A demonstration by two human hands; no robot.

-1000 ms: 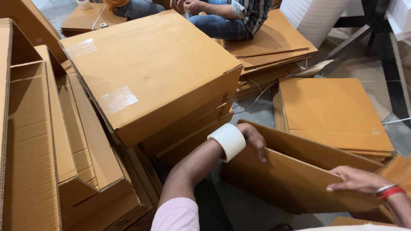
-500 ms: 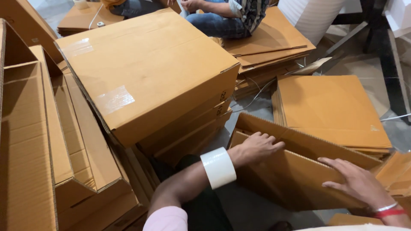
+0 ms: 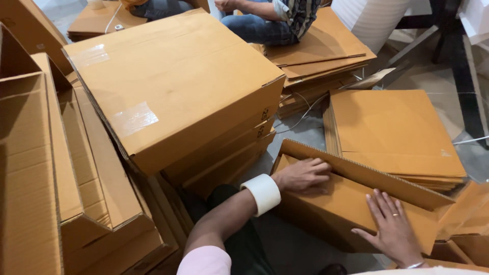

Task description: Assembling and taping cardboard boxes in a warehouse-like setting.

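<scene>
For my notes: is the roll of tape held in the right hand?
No, the roll of tape sits around the left wrist, and the right hand lies flat on cardboard.

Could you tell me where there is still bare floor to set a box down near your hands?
Grey floor shows between the taped box stack, the flat sheet pile and the box under the left hand and right hand. Left of the stack, open boxes crowd everything.

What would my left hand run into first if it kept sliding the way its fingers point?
Probably the raised cardboard flap of the box being folded. The left hand lies flat on the box panel, fingers pointing right toward that flap, which looks almost touching, though depth is unclear.
</scene>
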